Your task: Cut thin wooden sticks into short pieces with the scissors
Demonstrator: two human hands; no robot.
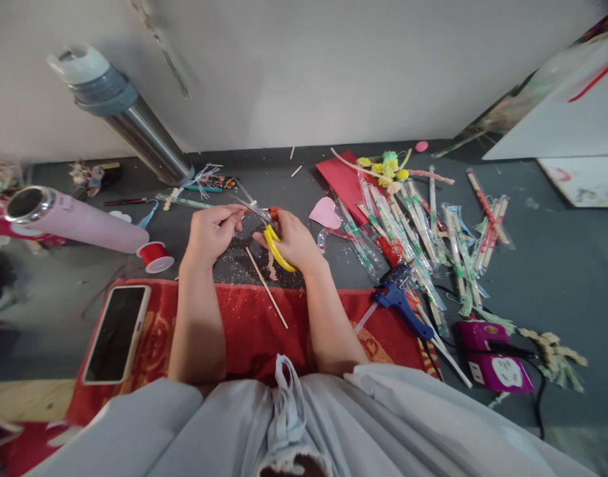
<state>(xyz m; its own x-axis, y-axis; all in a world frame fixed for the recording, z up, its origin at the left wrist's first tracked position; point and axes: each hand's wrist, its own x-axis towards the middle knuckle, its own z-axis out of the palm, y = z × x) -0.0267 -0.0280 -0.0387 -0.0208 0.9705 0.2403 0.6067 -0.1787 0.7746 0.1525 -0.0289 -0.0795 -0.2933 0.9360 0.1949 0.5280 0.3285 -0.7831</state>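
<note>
My right hand (295,242) grips a pair of scissors (279,252) with yellow and orange handles; the blades point up and left. My left hand (212,232) is closed near the blade tips, its thumb and fingers pinched together. What it pinches is too small to make out. A small pale piece (253,204) shows by the blades. Below the hands a thin wooden stick (267,288) lies partly on the red towel (264,318), with fine crumbs scattered on the dark table around it.
At left are a pink bottle (85,222), a steel flask (145,132), a red thread spool (153,256) and a phone (116,334). To the right lie a blue glue gun (401,301), wrapped sticks (398,225), a pink paper heart (326,213) and a purple power block (493,358) with black cable.
</note>
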